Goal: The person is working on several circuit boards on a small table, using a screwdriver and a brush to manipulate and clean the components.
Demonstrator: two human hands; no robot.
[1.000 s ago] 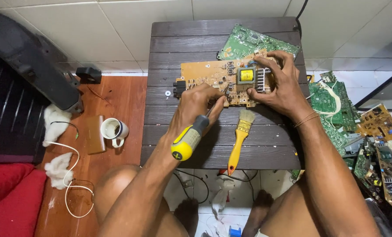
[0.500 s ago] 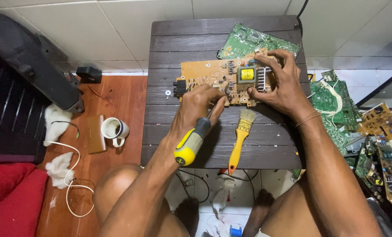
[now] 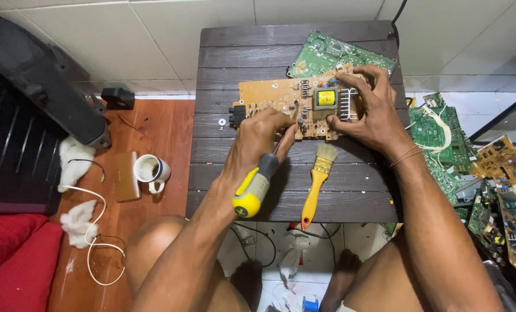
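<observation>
Tan circuit board (image 3: 281, 103) lies under both hands' fingers (image 3: 359, 81), screwdriver (image 3: 257, 186) touching it.

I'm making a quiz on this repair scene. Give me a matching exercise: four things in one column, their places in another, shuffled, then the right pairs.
Things:
1. screwdriver
2. paintbrush
3. mug
4. green circuit board

Places:
A. on the wooden floor, beside the table
B. at the table's far edge
C. gripped in the left hand
D. lying loose on the table, between the forearms

Pairs: 1-C, 2-D, 3-A, 4-B
</observation>
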